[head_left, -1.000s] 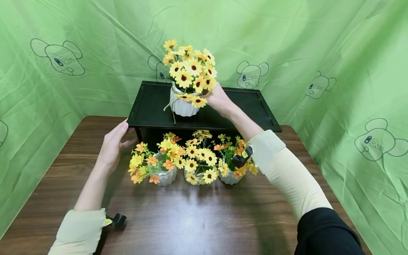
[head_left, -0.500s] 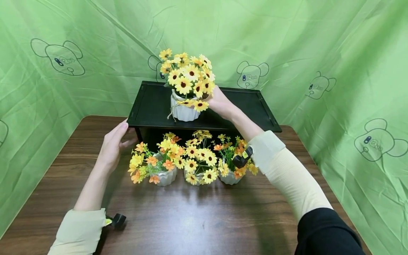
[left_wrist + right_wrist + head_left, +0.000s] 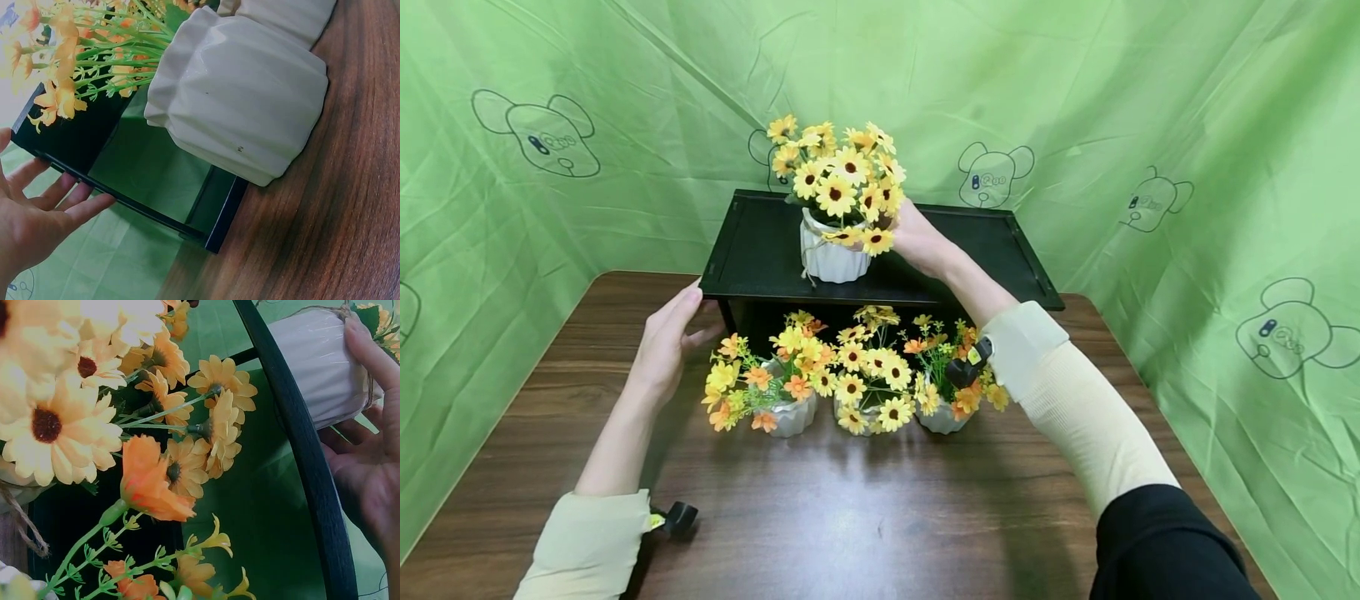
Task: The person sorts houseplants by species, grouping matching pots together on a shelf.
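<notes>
My right hand [image 3: 917,237] grips a white fluted flowerpot [image 3: 835,254] of yellow dark-centred daisies [image 3: 838,183] from its right side. The pot stands upright at the front middle of the black shelf [image 3: 955,254]. In the right wrist view, the thumb lies along the pot [image 3: 319,369] near its twine, with fingers curled round behind. My left hand [image 3: 666,342] touches the shelf's front left corner. Seen from the left wrist, its fingers [image 3: 90,209] are spread, nearly straight, with the tips against the black rail [image 3: 137,206].
Below the shelf's front edge, a row of white flowerpots stands on the wooden table [image 3: 865,517]: orange and yellow flowers at left [image 3: 790,417], yellow daisies in the middle [image 3: 872,375], orange and yellow flowers at right [image 3: 943,417]. A green cloth [image 3: 1075,83] surrounds the table.
The right hand has lowered the daisy pot toward the shelf top, and the flowers have since shifted slightly left. The left hand and the front row of pots have stayed put.
</notes>
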Motion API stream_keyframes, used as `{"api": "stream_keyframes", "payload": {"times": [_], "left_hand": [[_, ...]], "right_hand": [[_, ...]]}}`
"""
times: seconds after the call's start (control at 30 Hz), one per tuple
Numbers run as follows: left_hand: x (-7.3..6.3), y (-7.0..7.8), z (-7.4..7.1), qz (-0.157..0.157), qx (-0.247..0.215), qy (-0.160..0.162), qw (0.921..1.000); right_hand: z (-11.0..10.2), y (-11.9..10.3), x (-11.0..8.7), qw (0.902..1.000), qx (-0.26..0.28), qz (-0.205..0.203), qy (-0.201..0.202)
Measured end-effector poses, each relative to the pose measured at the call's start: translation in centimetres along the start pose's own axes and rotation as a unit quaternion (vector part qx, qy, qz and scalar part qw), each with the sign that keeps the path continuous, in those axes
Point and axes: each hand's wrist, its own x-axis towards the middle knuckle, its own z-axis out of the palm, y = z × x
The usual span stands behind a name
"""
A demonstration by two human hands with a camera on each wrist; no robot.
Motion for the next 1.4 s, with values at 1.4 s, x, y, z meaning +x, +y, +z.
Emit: {"api": "stream_keyframes", "payload": {"times": [1.4], "left_hand": [[0.02,-0.12,0.10,0.005,-0.010,0.001,0.9999]], "right_hand": [[-0.01,0.14,-0.77,0.9984,-0.007,0.040,-0.039]]}}
